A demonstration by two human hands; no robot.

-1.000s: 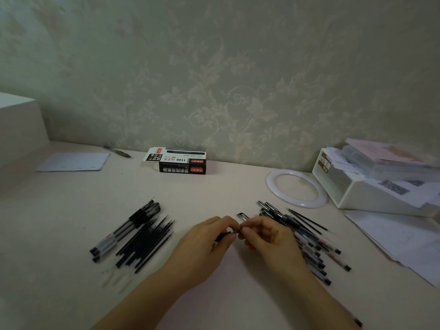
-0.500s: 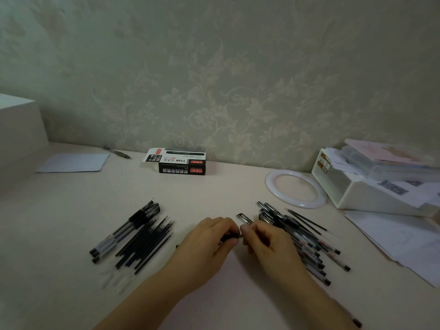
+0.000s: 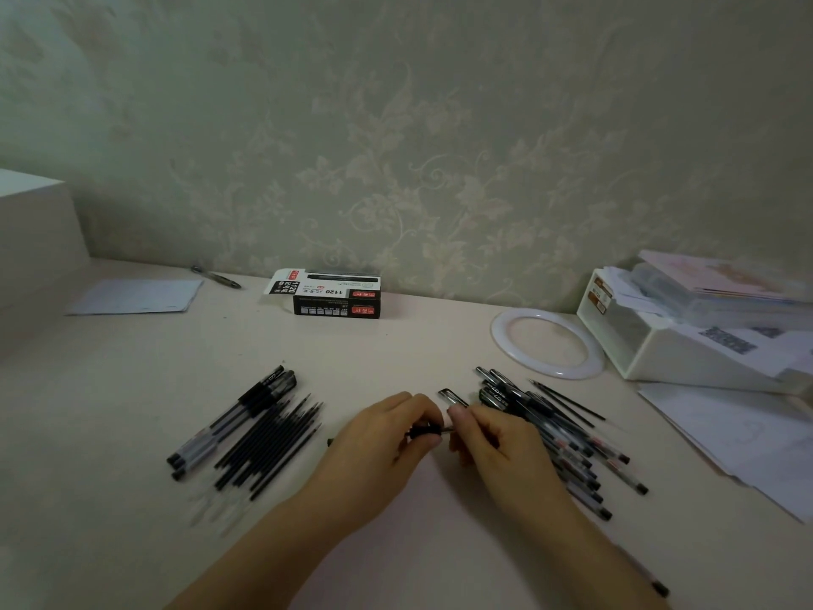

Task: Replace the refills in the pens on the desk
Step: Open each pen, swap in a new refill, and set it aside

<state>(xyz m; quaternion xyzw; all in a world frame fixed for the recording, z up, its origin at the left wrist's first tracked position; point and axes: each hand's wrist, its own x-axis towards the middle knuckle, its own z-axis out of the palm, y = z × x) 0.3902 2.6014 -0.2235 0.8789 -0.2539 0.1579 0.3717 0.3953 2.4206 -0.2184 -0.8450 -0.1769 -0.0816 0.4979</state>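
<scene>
Near the front edge of the desk [image 3: 396, 345], at its middle, the left hand [image 3: 378, 446] grips a black pen [image 3: 424, 430]. The right hand [image 3: 492, 438] pinches its tip. Loose refills [image 3: 268, 442] lie toward the left edge, a pile of pens [image 3: 550, 429] toward the right edge.

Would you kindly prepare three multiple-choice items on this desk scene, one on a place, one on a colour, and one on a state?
1. Where does the white ring lie?
A. beside the white organiser, right of the desk
B. on the refill box
C. under the left hand

2. What colour is the refill box's front?
A. green
B. black with red labels
C. yellow

3. What are the hands doing?
A. resting flat
B. both gripping one pen part between them
C. lifting the box

Answers:
1 A: white ring sits by white organiser.
2 B: refill box shows it.
3 B: left hand and right hand meet on pen part.
</scene>
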